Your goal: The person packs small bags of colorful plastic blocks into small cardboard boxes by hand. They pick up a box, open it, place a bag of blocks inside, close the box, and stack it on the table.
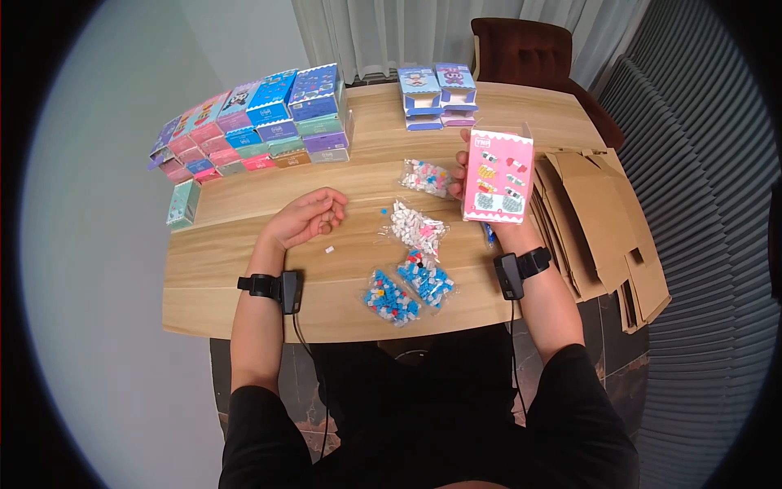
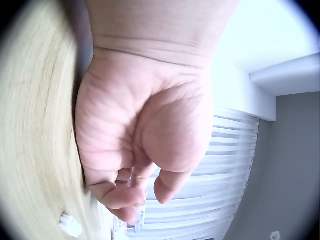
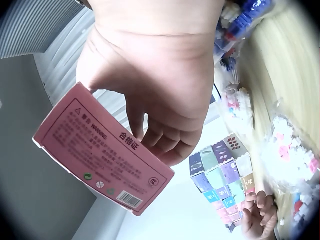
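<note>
A pink box (image 1: 498,178) printed with brick pieces is held up over the table's right side by the right hand (image 1: 513,232), fingers round its left edge. In the right wrist view, the right hand (image 3: 155,85) grips the box (image 3: 102,155), whose barcode side shows. The left hand (image 1: 305,218) rests on the table with loosely curled fingers, holding nothing; the left wrist view shows the palm (image 2: 140,115) and a small white piece (image 2: 70,225) nearby. Between the hands lie bags of white and pink pieces (image 1: 416,228) and blue pieces (image 1: 391,300).
Stacked coloured boxes (image 1: 261,122) stand at the back left, with a mint box (image 1: 184,204) in front. Blue and purple boxes (image 1: 420,88) with open flaps stand at the back. Flattened cardboard (image 1: 599,220) lies at the right edge. Another bag (image 1: 426,177) lies behind the white one.
</note>
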Available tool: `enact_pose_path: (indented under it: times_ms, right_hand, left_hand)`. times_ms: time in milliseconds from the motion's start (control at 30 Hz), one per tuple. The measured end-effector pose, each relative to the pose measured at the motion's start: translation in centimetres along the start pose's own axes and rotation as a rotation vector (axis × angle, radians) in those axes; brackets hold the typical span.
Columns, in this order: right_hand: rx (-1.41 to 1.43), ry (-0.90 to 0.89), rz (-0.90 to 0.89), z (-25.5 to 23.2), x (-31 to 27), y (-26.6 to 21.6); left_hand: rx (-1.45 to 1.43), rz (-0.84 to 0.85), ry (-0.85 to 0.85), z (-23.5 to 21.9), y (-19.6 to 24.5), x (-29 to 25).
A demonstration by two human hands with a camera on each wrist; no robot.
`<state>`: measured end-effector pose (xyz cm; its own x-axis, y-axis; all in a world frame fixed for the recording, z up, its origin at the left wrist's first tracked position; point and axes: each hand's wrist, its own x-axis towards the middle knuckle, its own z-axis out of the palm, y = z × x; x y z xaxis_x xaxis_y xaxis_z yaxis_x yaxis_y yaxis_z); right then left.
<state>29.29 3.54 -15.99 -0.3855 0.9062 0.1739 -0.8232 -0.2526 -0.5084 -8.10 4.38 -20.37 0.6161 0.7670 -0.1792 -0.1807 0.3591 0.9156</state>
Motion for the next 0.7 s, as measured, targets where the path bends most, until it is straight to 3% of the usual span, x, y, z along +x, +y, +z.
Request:
enact_pose_path:
  times_ms: [100,300,400,600,700]
  right_hand:
    - [0.051,0.107,0.011,-0.1,-0.1,0.0]
    - [0.046,-0.035,0.006,-3.5,0.7,0.6]
    - [0.091,-0.052,0.005,-4.2,0.5,0.9]
    - [0.316,-0.154,0.034,-4.8,0.7,1.4]
    - [0.133,-0.109,0.006,-4.7,0.6,1.5]
  left_hand:
    - [-0.012,0.013,-0.025,-0.1,0.0,0.0]
    - [0.047,-0.022,0.078,1.7,0.7,0.3]
    - [0.383,-0.123,0.132,3.8,1.7,1.5]
    - [1.025,-0.03,0.282,7.8,2.9,7.4]
    - [1.218,0.121,0.253,10.2,3.2,10.2]
